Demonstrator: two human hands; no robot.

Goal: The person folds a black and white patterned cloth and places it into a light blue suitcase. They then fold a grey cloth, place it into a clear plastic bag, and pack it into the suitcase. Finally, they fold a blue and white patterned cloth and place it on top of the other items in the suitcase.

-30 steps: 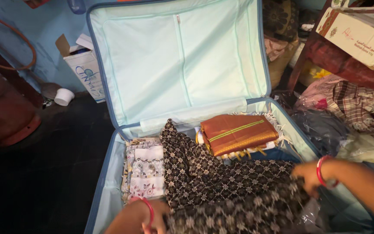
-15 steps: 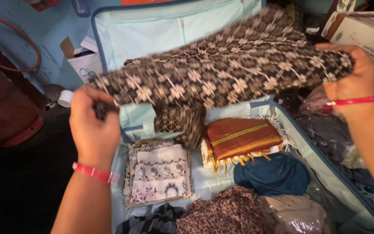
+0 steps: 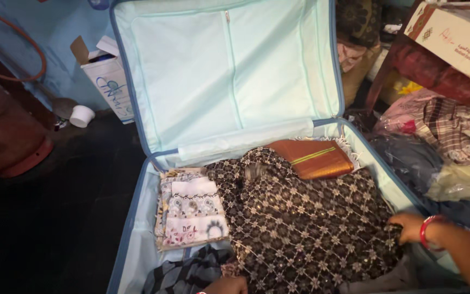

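Note:
A dark brown cloth with a pale diamond pattern (image 3: 305, 218) lies spread inside the open light-blue suitcase (image 3: 131, 228). My right hand (image 3: 406, 226), with a red bangle at the wrist, grips the cloth's right edge. Only the top of my left hand (image 3: 225, 285) shows at the bottom edge, at the cloth's near edge; its fingers are hidden. A folded orange-brown cloth with a gold stripe (image 3: 316, 158) sits at the back of the case, partly under the patterned cloth. A folded white floral cloth (image 3: 191, 212) lies to the left.
The suitcase lid (image 3: 229, 71) stands upright behind. A cardboard box (image 3: 104, 76) and a white cup (image 3: 81, 115) are on the dark floor at left. Piled clothes and plastic bags (image 3: 441, 136) crowd the right; a white box (image 3: 452, 38) sits above them.
The patterned cloth was held up and stretched between both hands; now it has come down and lies spread over the suitcase contents, covering the blue and brown items.

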